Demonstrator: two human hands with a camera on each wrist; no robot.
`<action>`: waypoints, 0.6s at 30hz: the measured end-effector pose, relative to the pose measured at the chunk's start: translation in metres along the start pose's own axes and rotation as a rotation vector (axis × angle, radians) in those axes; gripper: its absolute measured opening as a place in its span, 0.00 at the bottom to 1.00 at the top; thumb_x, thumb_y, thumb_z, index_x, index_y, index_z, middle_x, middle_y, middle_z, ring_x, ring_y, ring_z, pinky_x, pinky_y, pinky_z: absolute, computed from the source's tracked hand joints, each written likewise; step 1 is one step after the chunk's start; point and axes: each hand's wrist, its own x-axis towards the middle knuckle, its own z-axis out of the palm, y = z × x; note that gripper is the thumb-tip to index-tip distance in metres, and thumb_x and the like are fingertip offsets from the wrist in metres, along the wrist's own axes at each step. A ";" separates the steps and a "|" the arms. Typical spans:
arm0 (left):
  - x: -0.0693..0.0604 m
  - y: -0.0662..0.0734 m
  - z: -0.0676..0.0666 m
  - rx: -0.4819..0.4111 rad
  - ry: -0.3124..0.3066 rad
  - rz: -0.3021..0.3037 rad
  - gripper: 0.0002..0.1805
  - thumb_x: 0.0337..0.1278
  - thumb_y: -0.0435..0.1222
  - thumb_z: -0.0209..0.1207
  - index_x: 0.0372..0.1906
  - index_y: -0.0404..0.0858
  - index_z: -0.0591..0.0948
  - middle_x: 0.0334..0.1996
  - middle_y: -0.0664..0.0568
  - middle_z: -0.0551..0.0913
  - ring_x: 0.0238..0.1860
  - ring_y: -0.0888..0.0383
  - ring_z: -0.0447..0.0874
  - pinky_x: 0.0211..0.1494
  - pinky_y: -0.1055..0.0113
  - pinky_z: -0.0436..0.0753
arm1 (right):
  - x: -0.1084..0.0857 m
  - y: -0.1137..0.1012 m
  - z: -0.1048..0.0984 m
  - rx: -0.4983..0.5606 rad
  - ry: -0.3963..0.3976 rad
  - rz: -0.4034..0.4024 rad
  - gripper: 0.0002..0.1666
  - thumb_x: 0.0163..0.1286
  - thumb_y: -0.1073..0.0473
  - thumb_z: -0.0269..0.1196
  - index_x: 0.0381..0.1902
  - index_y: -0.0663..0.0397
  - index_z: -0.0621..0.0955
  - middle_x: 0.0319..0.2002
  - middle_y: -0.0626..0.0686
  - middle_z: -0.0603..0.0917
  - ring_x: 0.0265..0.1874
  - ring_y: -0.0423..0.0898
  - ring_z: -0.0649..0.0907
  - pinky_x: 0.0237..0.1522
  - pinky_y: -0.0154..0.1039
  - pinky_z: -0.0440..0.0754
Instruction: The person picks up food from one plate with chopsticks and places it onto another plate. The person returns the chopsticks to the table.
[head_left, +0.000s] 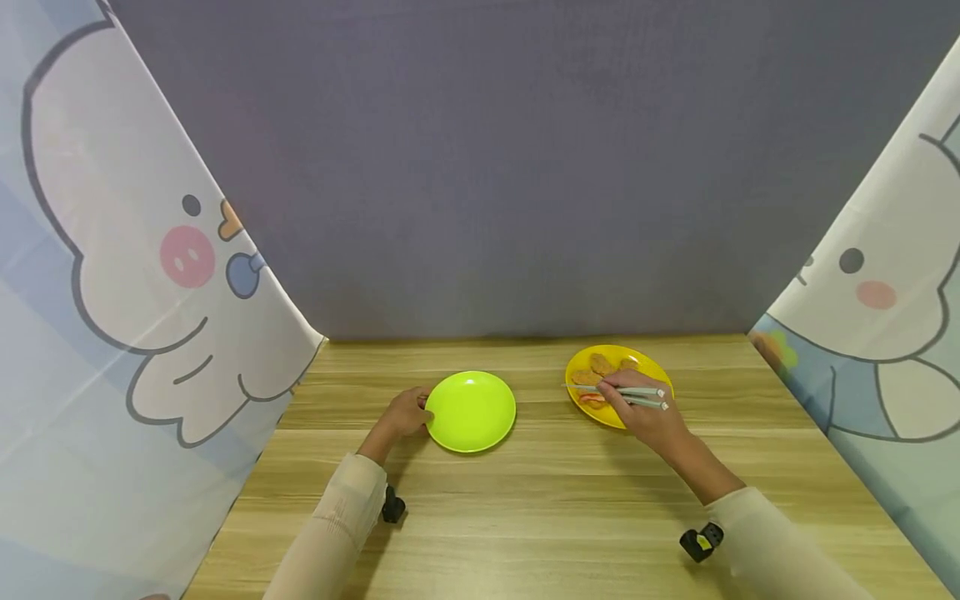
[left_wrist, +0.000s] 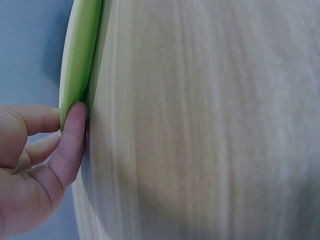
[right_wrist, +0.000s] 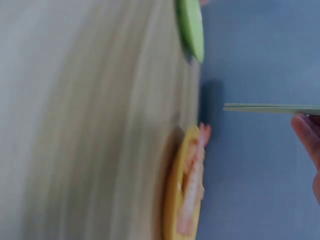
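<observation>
My left hand [head_left: 405,412] pinches the left rim of a lime-green plate [head_left: 471,412], thumb and finger on either side of the edge in the left wrist view. The plate's inside is bare. My right hand [head_left: 654,423] holds a pair of pale chopsticks [head_left: 643,392] above a yellow plate [head_left: 581,362]. On that plate lie several golden-brown nugget-like pieces [head_left: 601,364] and a pink-and-white shrimp [right_wrist: 192,182]. In the right wrist view the chopstick tips are close together, with nothing between them, and stand apart from the food. My right hand hides part of the yellow plate.
Both plates stand on a wood-grain table [head_left: 525,517]. A grey cloth wall [head_left: 525,167] rises behind it, and cartoon-printed sheets [head_left: 187,350] flank both sides. Small black devices [head_left: 702,542] sit at my wrists.
</observation>
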 end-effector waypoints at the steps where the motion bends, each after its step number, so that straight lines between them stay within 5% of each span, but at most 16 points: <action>1: 0.000 0.001 0.000 -0.001 0.000 0.000 0.29 0.54 0.22 0.60 0.65 0.28 0.76 0.49 0.36 0.84 0.42 0.50 0.87 0.38 0.61 0.91 | -0.002 -0.002 0.004 -0.011 -0.004 -0.033 0.04 0.66 0.65 0.69 0.30 0.60 0.86 0.26 0.50 0.87 0.24 0.37 0.81 0.27 0.23 0.79; 6: -0.002 0.002 -0.002 0.000 -0.006 0.013 0.28 0.56 0.23 0.60 0.65 0.26 0.74 0.49 0.34 0.83 0.43 0.48 0.87 0.39 0.60 0.91 | -0.010 -0.010 0.024 -0.151 -0.059 -0.191 0.28 0.78 0.41 0.52 0.30 0.54 0.85 0.27 0.47 0.87 0.25 0.39 0.84 0.28 0.30 0.84; 11: -0.001 0.001 -0.001 -0.003 -0.014 0.004 0.27 0.58 0.23 0.60 0.65 0.28 0.75 0.49 0.35 0.83 0.42 0.49 0.87 0.39 0.61 0.91 | -0.020 -0.012 0.037 -0.123 -0.111 -0.294 0.23 0.79 0.44 0.53 0.31 0.51 0.85 0.30 0.47 0.85 0.28 0.40 0.84 0.30 0.31 0.85; 18: 0.000 -0.001 0.000 -0.001 -0.009 0.005 0.27 0.57 0.23 0.60 0.64 0.28 0.75 0.49 0.35 0.83 0.42 0.49 0.87 0.39 0.61 0.91 | -0.032 -0.010 0.044 -0.109 -0.222 -0.336 0.17 0.78 0.46 0.57 0.34 0.48 0.85 0.34 0.45 0.83 0.29 0.36 0.82 0.32 0.27 0.83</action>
